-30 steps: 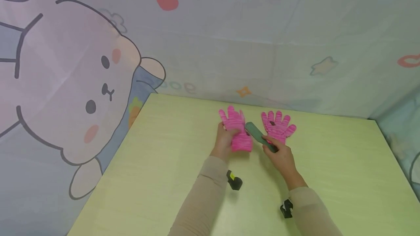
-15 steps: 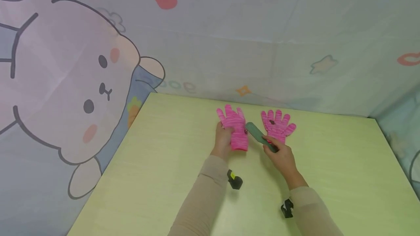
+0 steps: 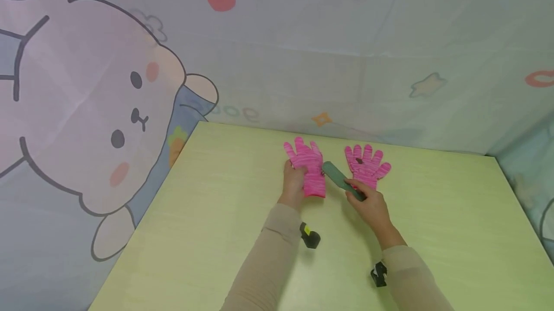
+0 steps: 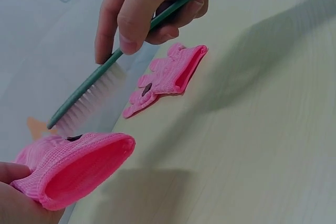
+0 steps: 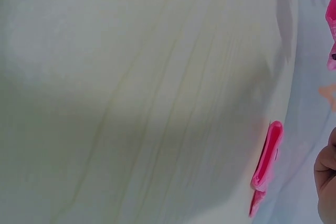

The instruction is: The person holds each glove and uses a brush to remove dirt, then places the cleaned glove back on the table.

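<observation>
My left hand [image 3: 294, 183] grips a pink knitted glove [image 3: 314, 176] by its side, thumb over it, lifted above the table. In the left wrist view the glove's cuff [image 4: 89, 169] gapes toward the camera, and a dark patch [image 4: 74, 138] shows on its upper side. My right hand [image 3: 369, 207] holds a green brush [image 3: 335, 175] by the handle. Its pale bristles [image 4: 92, 100] point down at the held glove, their tips close over the dark patch. A second pink glove [image 3: 368, 167] with a dark patch lies flat on the table, beyond the right hand.
The pale yellow-green table [image 3: 216, 215] ends at a hanging cloth [image 3: 303, 61] printed with a cartoon animal and small shapes. A black device [image 3: 310, 236] sits by the left wrist, and another black device [image 3: 379, 274] by the right wrist.
The held glove has shifted slightly left and turned, so its dark patch faces more toward the brush. The brush and right hand have barely moved; the second glove has stayed put.
</observation>
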A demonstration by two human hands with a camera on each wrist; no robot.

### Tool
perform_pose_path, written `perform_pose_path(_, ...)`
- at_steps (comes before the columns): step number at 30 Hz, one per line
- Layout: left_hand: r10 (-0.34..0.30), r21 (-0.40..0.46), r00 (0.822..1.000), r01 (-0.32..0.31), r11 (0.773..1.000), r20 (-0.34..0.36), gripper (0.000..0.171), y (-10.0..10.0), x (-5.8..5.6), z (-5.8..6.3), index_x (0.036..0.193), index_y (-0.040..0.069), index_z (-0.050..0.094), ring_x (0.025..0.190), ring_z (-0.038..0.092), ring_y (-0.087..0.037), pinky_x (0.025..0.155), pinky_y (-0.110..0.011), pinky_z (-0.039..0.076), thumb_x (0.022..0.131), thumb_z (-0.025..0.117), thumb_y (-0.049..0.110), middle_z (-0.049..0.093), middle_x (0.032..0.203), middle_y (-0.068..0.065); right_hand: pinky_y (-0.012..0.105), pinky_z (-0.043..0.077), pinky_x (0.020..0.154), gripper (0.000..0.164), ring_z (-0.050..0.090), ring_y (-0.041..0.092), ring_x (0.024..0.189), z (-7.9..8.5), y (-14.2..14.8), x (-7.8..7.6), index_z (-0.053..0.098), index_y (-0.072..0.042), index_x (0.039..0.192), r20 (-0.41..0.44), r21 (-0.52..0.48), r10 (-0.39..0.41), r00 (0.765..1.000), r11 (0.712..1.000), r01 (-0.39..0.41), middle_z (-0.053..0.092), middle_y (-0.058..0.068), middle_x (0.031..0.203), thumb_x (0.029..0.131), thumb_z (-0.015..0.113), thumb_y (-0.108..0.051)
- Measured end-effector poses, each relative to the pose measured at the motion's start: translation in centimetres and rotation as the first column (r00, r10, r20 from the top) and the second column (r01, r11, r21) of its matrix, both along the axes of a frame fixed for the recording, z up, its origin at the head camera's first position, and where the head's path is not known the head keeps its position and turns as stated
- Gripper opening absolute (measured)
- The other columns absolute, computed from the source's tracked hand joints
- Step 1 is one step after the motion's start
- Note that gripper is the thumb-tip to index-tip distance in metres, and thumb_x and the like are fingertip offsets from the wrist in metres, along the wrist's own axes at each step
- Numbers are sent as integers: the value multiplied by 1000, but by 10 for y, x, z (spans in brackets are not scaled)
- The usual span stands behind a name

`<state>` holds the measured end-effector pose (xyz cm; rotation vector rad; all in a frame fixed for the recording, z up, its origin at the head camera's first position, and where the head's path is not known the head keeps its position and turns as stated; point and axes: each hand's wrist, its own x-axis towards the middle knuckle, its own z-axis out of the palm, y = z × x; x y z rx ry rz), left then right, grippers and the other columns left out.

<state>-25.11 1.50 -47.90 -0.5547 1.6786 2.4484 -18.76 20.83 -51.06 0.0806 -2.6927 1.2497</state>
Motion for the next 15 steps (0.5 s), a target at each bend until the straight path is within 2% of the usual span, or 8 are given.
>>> perform_pose_path(8,20,1,1000,-20,1000,21,58,0,1,2,142,9,29,107,49,-26,90,-35,45,88,47,-5,48,122,-12,29,38,53,34,47,21,66,-2,2,0,63,-16,120,20,44,-28,999,999,27,62,13,88,87,63,-22)
perform_pose_path(15,14,-11,999,-14,1000,29,60,0,0,0,143,9,27,107,49,-26,91,-35,44,89,47,-4,48,123,-13,29,38,55,34,48,22,70,-4,3,-1,63,-16,120,12,54,-46,999,998,45,63,14,95,87,63,-22)
